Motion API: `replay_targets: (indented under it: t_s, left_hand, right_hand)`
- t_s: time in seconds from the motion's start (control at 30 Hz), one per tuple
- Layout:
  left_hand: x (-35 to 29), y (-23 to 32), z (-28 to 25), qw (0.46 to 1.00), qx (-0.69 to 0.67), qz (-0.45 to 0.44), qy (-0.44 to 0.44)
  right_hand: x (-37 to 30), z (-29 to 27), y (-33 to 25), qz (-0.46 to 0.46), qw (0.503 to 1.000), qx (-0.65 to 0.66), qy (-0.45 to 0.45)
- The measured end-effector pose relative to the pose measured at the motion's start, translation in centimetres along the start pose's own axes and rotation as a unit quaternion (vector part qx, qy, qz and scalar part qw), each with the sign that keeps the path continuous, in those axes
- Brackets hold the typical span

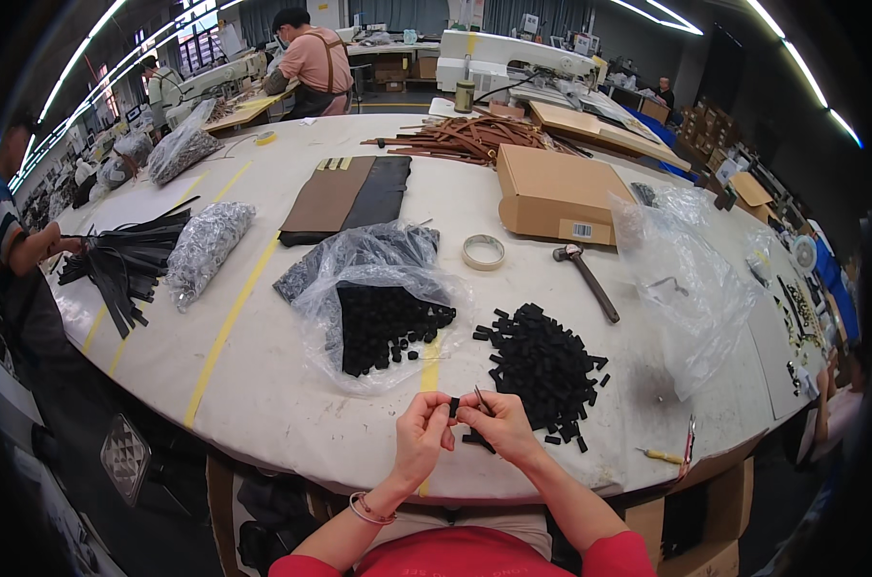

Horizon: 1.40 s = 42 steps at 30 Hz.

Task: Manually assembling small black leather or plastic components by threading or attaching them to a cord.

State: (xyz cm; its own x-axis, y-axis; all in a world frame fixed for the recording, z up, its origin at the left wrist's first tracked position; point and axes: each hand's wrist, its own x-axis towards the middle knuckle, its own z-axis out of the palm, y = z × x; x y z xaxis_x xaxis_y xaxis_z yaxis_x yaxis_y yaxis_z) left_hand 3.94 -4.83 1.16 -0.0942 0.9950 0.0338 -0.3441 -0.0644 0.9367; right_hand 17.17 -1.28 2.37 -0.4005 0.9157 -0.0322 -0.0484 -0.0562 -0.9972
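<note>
My left hand (pixel 422 435) pinches a small black strip-like piece (pixel 454 408) between thumb and fingers, just above the table's near edge. Facing it, my right hand (pixel 501 429) is closed around a slim pointed dark tool (pixel 482 399), its fingertips meeting the same piece. Whether the tool is snips or tweezers I cannot make out. Beyond my right hand lies a loose heap of short black pieces (pixel 548 370). Farther left, an opened clear plastic bag (pixel 359 383) spills many small black rolled pieces (pixel 383 332).
A hammer (pixel 590 284), a tape roll (pixel 483 252) and a cardboard box (pixel 561 192) lie beyond the heap. Crumpled clear plastic (pixel 691 298) and a yellow-handled tool (pixel 660 455) are at right. Black straps (pixel 128 260) lie far left, beside a person's hand (pixel 68 242).
</note>
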Motion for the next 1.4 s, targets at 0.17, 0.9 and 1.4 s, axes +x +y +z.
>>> replay_targets:
  t_s: [0.17,0.9,1.4]
  left_hand:
    - [0.1,0.1,0.0,0.999,-0.044,-0.031,0.001]
    - [0.1,-0.5,0.4,0.989,-0.116,-0.077,0.044]
    - [-0.6,-1.7,0.6,0.988,0.091,0.120,0.043]
  right_hand:
    - [0.2,-0.1,0.5,-0.013,1.000,0.002,-0.001]
    - [0.0,0.9,0.2,-0.142,0.957,-0.226,0.112]
    - [0.1,1.1,0.3,-0.163,0.942,-0.272,0.113]
